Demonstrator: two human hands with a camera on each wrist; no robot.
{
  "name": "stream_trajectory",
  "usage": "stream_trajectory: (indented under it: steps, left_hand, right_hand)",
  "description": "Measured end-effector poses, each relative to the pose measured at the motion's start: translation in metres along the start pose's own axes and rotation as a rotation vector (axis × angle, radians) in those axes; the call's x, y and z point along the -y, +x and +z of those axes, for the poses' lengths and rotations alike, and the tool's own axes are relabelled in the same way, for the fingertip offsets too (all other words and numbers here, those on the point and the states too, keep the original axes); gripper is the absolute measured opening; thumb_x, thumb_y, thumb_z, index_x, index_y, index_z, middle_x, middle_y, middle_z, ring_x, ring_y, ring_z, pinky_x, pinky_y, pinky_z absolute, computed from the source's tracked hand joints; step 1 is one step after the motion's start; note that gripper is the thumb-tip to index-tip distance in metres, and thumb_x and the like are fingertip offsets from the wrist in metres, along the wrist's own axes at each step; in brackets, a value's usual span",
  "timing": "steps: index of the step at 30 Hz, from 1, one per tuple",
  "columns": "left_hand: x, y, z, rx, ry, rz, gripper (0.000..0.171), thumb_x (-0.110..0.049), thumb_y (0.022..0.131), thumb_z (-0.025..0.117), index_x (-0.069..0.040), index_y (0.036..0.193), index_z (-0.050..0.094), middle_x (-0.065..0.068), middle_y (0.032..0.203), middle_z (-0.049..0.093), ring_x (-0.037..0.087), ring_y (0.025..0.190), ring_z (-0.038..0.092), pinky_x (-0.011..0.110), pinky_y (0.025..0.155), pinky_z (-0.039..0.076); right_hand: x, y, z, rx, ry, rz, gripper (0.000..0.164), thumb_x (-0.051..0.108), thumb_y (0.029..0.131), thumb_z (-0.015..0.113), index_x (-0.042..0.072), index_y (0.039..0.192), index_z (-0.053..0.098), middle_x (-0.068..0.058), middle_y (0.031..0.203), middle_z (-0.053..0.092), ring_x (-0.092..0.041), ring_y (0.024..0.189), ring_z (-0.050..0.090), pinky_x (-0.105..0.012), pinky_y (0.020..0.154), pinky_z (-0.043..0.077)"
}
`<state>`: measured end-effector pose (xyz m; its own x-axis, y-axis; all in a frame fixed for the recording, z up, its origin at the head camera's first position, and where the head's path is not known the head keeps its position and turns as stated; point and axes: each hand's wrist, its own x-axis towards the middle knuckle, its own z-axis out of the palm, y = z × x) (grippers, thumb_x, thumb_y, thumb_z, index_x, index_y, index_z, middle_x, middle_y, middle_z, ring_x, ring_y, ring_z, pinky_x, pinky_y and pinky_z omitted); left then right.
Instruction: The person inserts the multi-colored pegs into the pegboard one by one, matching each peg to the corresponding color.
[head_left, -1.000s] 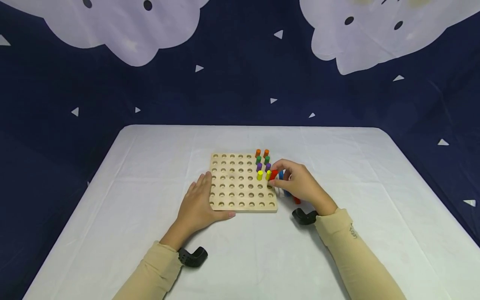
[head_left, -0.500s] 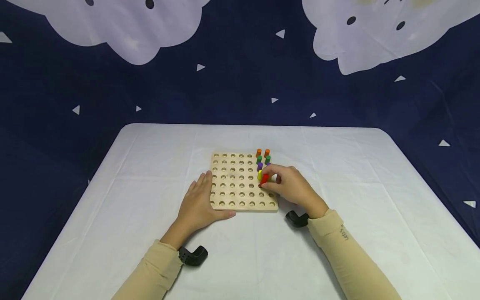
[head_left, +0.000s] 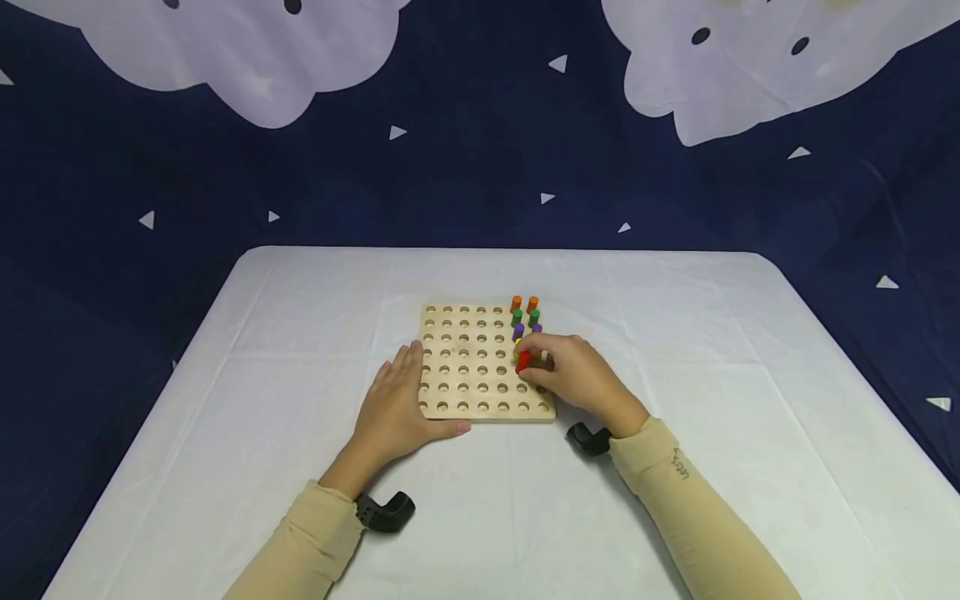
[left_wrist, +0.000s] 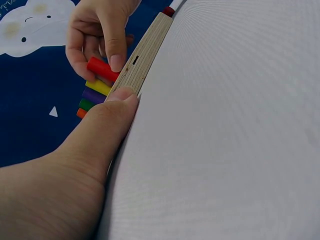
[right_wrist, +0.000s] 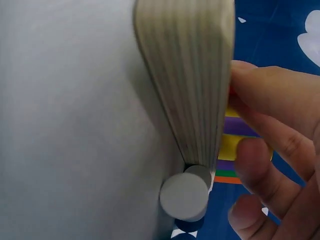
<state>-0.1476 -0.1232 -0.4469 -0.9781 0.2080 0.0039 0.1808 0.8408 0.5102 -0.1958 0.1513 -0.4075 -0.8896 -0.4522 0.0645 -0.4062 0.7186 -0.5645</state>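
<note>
Head view shows the right hand [head_left: 583, 375] pinching a red peg [head_left: 522, 362] between thumb and forefinger, the peg leaning slightly in that grip. The red peg is at the right part of a wooden board [head_left: 472, 379], its lower end down at the board's surface; how deep it sits in a hole I cannot tell. Just beyond the grip, and partly hidden by it, are yellow pegs [left_wrist: 98, 87]. Farther beyond the grip, in pairs, stand purple pegs [head_left: 518, 332], then green pegs [head_left: 517, 318], then orange pegs [head_left: 517, 304], all upright in the board. To the left of the grip run rows of round holes.

The left hand [head_left: 393, 417] lies well to the left of the pinching grip, its fingers straight along the board's left edge and its thumb at the near edge; it clasps no peg. Left wrist view shows that thumb pressed to the board's side, with the pinched red peg past it.

Below the right grip, right wrist view shows a white round piece [right_wrist: 184, 197] beside the board on the tabletop [head_left: 480, 517]. Each wrist wears a black device [head_left: 386, 512] under a tan sleeve [head_left: 300, 542]. Far beyond both hands hangs a dark blue cloth [head_left: 450, 192] with pale clouds [head_left: 255, 58] and small triangles [head_left: 397, 132].
</note>
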Motion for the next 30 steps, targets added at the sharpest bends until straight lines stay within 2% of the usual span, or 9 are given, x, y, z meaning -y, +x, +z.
stream_trajectory:
  steps: [6,11,16,22,30]
  left_hand:
    - [0.0,0.0,0.001,0.0,-0.002,0.0,0.143,-0.078,0.061,0.076,0.002,0.158,0.009,0.018,0.166,0.016,0.031,0.155,0.013,0.047,0.128,0.009]
    - [0.001,0.0,0.002,-0.004,-0.005,-0.003,0.144,-0.079,0.06,0.076,0.002,0.158,0.008,0.018,0.166,0.015,0.031,0.155,0.013,0.047,0.128,0.01]
    - [0.001,0.001,0.002,-0.011,-0.006,-0.001,0.145,-0.079,0.059,0.077,0.002,0.158,0.008,0.018,0.166,0.014,0.031,0.155,0.013,0.047,0.128,0.009]
    - [0.001,0.001,0.002,-0.01,-0.003,0.007,0.145,-0.079,0.059,0.076,0.002,0.158,0.008,0.018,0.166,0.014,0.031,0.155,0.013,0.048,0.128,0.009]
    - [0.002,0.001,0.003,-0.012,-0.001,0.012,0.144,-0.079,0.059,0.076,0.002,0.158,0.008,0.018,0.166,0.014,0.032,0.155,0.013,0.048,0.128,0.01]
  right_hand:
    - [0.0,-0.001,-0.001,0.025,-0.005,-0.013,0.022,0.02,0.087,0.078,0.02,0.108,0.072,0.007,0.096,0.071,-0.01,0.068,0.053,-0.026,0.064,0.047]
    - [-0.001,-0.006,-0.007,0.032,0.001,-0.023,0.026,0.022,0.087,0.077,0.02,0.112,0.072,0.005,0.102,0.071,-0.011,0.067,0.053,-0.026,0.062,0.046]
    - [-0.002,-0.016,-0.019,0.001,0.015,0.01,0.028,0.023,0.087,0.077,0.022,0.114,0.071,0.005,0.105,0.072,-0.012,0.072,0.055,-0.027,0.062,0.047]
    - [-0.012,-0.033,-0.035,0.007,0.053,0.077,0.032,0.024,0.087,0.077,0.017,0.118,0.07,0.001,0.106,0.072,-0.015,0.073,0.057,-0.026,0.052,0.049]
    - [-0.035,-0.047,-0.056,0.086,-0.022,0.161,0.045,0.023,0.082,0.082,0.012,0.123,0.067,0.001,0.098,0.07,-0.017,0.08,0.054,-0.026,0.065,0.045]
